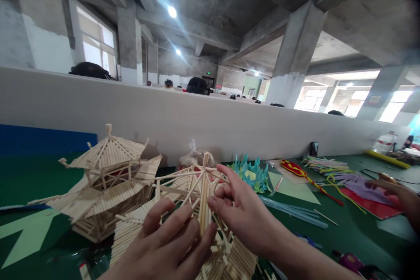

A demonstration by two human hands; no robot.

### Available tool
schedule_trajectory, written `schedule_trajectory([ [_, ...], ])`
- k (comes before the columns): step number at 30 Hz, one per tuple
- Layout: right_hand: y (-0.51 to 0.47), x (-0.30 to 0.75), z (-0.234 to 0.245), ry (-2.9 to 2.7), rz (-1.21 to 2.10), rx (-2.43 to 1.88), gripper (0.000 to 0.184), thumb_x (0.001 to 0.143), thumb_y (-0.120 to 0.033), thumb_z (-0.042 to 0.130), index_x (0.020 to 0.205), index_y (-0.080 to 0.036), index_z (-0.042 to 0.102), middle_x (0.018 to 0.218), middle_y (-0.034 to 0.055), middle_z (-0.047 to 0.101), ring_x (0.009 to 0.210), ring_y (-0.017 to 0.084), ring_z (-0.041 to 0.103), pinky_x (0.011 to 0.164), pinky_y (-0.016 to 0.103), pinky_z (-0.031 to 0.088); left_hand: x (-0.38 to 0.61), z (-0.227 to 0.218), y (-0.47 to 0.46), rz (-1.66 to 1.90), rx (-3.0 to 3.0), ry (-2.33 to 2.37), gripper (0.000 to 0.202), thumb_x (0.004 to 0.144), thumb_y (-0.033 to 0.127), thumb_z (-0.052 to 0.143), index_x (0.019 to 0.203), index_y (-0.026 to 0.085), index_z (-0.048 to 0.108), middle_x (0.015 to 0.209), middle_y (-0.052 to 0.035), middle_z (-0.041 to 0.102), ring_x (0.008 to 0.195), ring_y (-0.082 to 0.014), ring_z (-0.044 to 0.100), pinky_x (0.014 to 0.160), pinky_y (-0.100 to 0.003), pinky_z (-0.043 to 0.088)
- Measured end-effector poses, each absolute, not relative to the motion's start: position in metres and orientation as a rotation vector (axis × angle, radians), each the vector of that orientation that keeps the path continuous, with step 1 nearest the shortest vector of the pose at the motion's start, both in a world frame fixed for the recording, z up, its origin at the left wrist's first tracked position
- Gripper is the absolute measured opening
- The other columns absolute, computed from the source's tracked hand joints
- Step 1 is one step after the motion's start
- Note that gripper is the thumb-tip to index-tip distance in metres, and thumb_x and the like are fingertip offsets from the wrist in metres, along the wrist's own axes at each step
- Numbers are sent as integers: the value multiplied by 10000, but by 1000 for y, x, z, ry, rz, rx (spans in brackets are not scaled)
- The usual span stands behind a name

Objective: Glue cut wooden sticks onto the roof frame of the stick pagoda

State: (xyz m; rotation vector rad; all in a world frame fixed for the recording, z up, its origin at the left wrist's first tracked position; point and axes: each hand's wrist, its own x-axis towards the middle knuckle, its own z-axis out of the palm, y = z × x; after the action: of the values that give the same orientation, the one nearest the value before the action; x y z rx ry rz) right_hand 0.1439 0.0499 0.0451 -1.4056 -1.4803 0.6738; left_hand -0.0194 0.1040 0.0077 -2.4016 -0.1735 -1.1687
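Observation:
An unfinished roof frame of thin wooden sticks [200,183] rises in front of me on the green table [354,227]. My left hand [167,245] is curled around its lower ribs from below. My right hand [243,210] grips the frame's right side, fingers bent against the sticks. A panel of glued sticks [131,232] lies under the frame. To the left stands a finished wooden-stick pavilion model [105,183] with two tiered roofs.
A teal paper flower [252,173], a clear bag [193,155], blue straws [295,212], coloured pipe cleaners [328,166] and red paper [377,208] lie to the right. Another person's hand [400,197] reaches in at far right. A white partition [197,118] runs behind.

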Motion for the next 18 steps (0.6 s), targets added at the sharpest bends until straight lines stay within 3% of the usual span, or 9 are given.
schedule_trajectory([
  [4, 50, 145, 46, -1486, 681, -1412, 539, 797, -204, 492, 1289, -188, 272, 705, -21, 534, 611, 106, 465, 552, 253, 371, -24, 11, 103, -1197, -2429, -116, 201, 815, 146, 486, 967, 147, 617, 788, -34, 654, 901, -215, 491, 937, -439, 237],
  [10, 50, 146, 48, -1496, 709, -1423, 535, 797, -206, 487, 1289, -178, 281, 685, -25, 522, 597, 104, 464, 547, 250, 378, -28, 20, 104, -1418, -2474, -266, 141, 781, 95, 538, 866, 177, 614, 677, 20, 597, 788, -159, 485, 829, -388, 328],
  [14, 50, 146, 49, -1516, 687, -1437, 554, 794, -219, 491, 1300, -155, 274, 693, -11, 549, 611, 116, 488, 570, 268, 390, -26, 24, 103, -1349, -2548, -260, 165, 790, 116, 536, 919, 191, 605, 753, 18, 603, 847, -173, 476, 866, -425, 308],
  [18, 49, 149, 51, -1541, 686, -1457, 546, 789, -230, 488, 1289, -142, 289, 662, -18, 549, 587, 120, 502, 577, 285, 402, -22, 37, 96, -1117, -2567, -125, 159, 830, 178, 496, 954, 168, 595, 803, 2, 596, 870, -178, 457, 866, -392, 287],
])
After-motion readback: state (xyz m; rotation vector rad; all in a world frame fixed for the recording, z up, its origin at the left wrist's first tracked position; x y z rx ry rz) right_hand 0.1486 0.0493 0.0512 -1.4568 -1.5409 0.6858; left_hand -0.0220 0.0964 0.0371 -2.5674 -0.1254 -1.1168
